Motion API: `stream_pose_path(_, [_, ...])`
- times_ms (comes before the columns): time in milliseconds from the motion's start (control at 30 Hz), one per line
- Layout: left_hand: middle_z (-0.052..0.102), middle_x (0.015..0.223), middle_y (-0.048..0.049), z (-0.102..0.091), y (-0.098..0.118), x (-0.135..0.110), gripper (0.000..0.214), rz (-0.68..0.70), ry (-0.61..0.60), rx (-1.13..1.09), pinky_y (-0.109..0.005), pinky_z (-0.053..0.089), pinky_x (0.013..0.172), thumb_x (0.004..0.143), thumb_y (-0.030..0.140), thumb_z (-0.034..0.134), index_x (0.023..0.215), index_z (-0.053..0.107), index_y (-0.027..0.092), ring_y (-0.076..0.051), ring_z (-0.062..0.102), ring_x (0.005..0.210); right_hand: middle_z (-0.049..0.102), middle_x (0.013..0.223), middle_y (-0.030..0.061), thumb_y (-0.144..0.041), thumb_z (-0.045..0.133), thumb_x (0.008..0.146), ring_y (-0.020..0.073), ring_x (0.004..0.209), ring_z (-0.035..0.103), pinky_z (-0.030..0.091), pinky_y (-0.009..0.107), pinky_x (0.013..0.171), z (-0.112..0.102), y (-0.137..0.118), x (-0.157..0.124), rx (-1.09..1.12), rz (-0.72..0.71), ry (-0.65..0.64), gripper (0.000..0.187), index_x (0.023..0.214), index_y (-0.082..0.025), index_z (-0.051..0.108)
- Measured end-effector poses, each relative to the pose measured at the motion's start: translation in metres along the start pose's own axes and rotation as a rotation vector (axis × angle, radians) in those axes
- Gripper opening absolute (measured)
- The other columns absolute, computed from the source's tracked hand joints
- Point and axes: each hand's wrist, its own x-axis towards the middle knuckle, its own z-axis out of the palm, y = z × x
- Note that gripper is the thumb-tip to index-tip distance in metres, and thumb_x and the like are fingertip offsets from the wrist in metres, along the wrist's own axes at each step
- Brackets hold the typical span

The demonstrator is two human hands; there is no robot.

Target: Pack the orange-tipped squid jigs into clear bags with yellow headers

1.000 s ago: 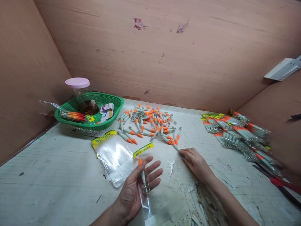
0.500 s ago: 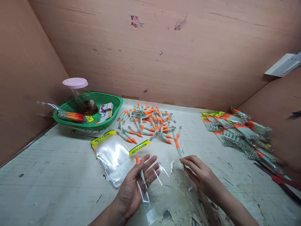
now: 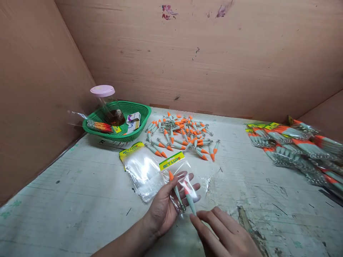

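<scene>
The left hand [image 3: 167, 208] lies palm up, nearer the camera than the pile of loose lures [image 3: 182, 134]. Its fingers are loosely spread under a clear bag [image 3: 179, 175], and its thumb sits against the bag's left edge, so the bag is held rather than just resting there. The bag's yellow header card [image 3: 171, 161] points back towards the pile. One lure [image 3: 177, 192] already sits inside it, orange tip up and hooks down by the palm.

The right hand [image 3: 223, 232] is low in the view, nearer and slightly right of the pile. Its fingertips are pinched on the lower end of a second lure [image 3: 189, 199], a pale body with an orange tip. This second lure lies alongside the first, over the left fingers, and its tip seems to be inside the bag's mouth, though the clear film makes that hard to confirm.

A stack of empty bags [image 3: 143, 173] lies on the worktop [image 3: 80, 200] just left of and nearer than the pile, touching the held bag. Left of the pile stands a green basket [image 3: 146, 116] holding a jar with a pink lid [image 3: 103, 90], a filled packet and some cards. Well to the right of the pile lies a heap of packed bags [image 3: 292, 146]. Brown board walls [image 3: 214, 64] rise behind the pile and to either side.
</scene>
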Motion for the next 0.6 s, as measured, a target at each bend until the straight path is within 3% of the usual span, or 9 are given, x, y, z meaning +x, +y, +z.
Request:
stream_pose_path(100, [0.060,0.124,-0.0134,0.002,0.000,-0.001,0.031,0.002,-0.016,0.029,-0.042,0.052,0.086,0.084,0.029,0.056,0.109,0.060,0.012,-0.034,0.059,0.108,0.072,0.095,0.0140,-0.011,0.036,0.090,0.0240,0.076,0.066,0.056,0.034,0.064,0.008,0.000,-0.001,-0.092,-0.027,0.050,0.033,0.109,-0.012,0.062])
stream_pose_path(267, [0.060,0.124,-0.0157,0.003,0.001,-0.001,0.031,-0.013,-0.006,0.031,-0.039,0.049,0.091,0.085,0.028,0.056,0.109,0.060,0.009,-0.030,0.060,0.108,0.063,0.116,0.0163,-0.015,0.037,0.092,0.0288,0.095,0.063,0.054,0.040,0.072,0.026,-0.006,-0.014,0.027,0.185,0.167,0.046,0.138,-0.017,0.039])
stream_pose_path(333, [0.060,0.123,-0.0167,0.002,0.000,-0.001,0.033,-0.021,-0.011,0.021,-0.040,0.048,0.092,0.086,0.027,0.055,0.112,0.059,0.008,-0.030,0.059,0.109,0.064,0.112,0.0162,-0.017,0.035,0.094,0.0278,0.095,0.063,0.055,0.040,0.072,0.033,-0.006,-0.017,0.082,0.219,0.209,0.046,0.140,-0.019,0.038])
stream_pose_path(467, [0.063,0.119,-0.0168,-0.001,-0.003,-0.002,0.035,-0.007,-0.028,0.011,-0.039,0.047,0.095,0.085,0.024,0.056,0.114,0.056,0.006,-0.030,0.060,0.108,0.068,0.101,0.0162,-0.016,0.031,0.095,0.0267,0.091,0.064,0.056,0.039,0.071,0.037,-0.002,-0.010,0.115,0.129,0.298,0.045,0.139,-0.016,0.039])
stream_pose_path(600, [0.064,0.117,-0.0157,-0.002,-0.005,-0.002,0.035,-0.011,-0.032,0.007,-0.038,0.049,0.092,0.085,0.025,0.056,0.115,0.056,0.008,-0.028,0.061,0.106,0.069,0.101,0.0162,-0.010,0.044,0.090,0.0261,0.092,0.065,0.056,0.036,0.074,0.019,-0.003,-0.001,0.213,0.051,0.224,0.037,0.126,-0.012,0.054])
